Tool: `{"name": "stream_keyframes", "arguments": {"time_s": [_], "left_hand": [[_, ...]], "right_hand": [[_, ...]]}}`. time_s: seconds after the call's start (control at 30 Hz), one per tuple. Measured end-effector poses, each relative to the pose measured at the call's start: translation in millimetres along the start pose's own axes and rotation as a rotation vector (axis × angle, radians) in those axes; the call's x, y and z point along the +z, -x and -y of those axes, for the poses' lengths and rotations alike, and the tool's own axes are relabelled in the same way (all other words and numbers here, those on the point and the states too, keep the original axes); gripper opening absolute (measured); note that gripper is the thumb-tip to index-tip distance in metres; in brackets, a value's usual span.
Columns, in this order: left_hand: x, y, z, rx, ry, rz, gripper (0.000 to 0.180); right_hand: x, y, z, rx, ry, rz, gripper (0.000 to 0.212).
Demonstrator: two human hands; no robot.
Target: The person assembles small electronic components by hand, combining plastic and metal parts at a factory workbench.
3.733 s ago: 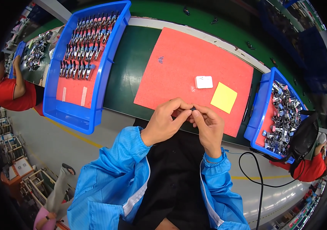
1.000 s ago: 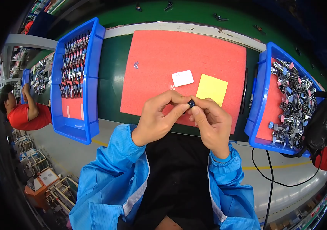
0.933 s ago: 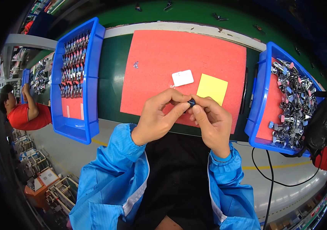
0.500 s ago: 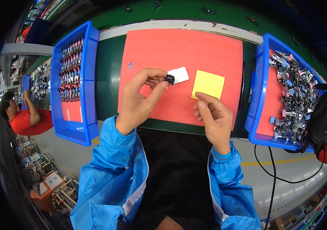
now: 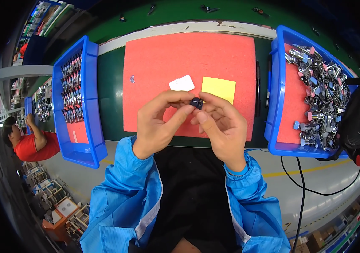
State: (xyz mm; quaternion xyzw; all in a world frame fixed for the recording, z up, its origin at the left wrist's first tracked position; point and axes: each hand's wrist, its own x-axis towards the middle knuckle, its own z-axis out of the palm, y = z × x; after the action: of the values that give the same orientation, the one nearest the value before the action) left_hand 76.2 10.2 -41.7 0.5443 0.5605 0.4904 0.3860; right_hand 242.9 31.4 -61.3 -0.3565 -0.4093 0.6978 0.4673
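A small black cylindrical part (image 5: 196, 102) is raised over the pink-red foam mat (image 5: 159, 55), between my two hands. My left hand (image 5: 157, 124) pinches it from the left with thumb and forefinger. From the right, my right hand (image 5: 226, 128) closes its fingertips around the part's other side, with the forefinger above and the thumb below. The part's exact kind is too small to make out. Just beyond my fingers lie a white rounded card-like piece (image 5: 182, 83) and a yellow square paper pad (image 5: 220, 87).
Tiny clear bits (image 5: 132, 79) lie on the mat's left. A blue tray (image 5: 92, 92) at left holds rows of metal clip-like pieces; another blue tray (image 5: 275, 92) at right holds a loose heap. A black bag (image 5: 348, 122) hangs by it. A person in red (image 5: 36, 145) sits far left.
My left hand has brought the black part nearer and rightward, off the white piece. My right hand has moved left and up to meet it. The view has shifted slightly.
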Motion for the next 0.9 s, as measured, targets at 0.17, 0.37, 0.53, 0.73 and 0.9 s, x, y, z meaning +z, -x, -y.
{"name": "stream_keyframes", "arguments": {"time_s": [0.17,0.37,0.53,0.73,0.9], "left_hand": [[-4.8,3.1,2.2,0.058,-0.037,0.021,0.018],[-11.0,6.3,-1.4,0.092,-0.001,0.082,0.018],[-11.0,9.6,0.1,0.134,-0.017,0.088,0.018],[-10.7,13.2,3.7,0.148,-0.032,0.076,0.019],[-7.9,12.4,2.3,0.169,-0.057,0.092,0.018]], "right_hand": [[3.0,-1.6,7.3,0.012,0.058,0.019,0.028],[3.6,3.3,7.6,-0.028,0.086,0.033,0.025],[3.6,8.9,6.2,-0.002,0.024,0.040,0.024],[5.5,9.8,6.2,-0.042,0.050,0.029,0.022],[0.1,9.4,9.1,-0.003,0.060,0.038,0.022]]}}
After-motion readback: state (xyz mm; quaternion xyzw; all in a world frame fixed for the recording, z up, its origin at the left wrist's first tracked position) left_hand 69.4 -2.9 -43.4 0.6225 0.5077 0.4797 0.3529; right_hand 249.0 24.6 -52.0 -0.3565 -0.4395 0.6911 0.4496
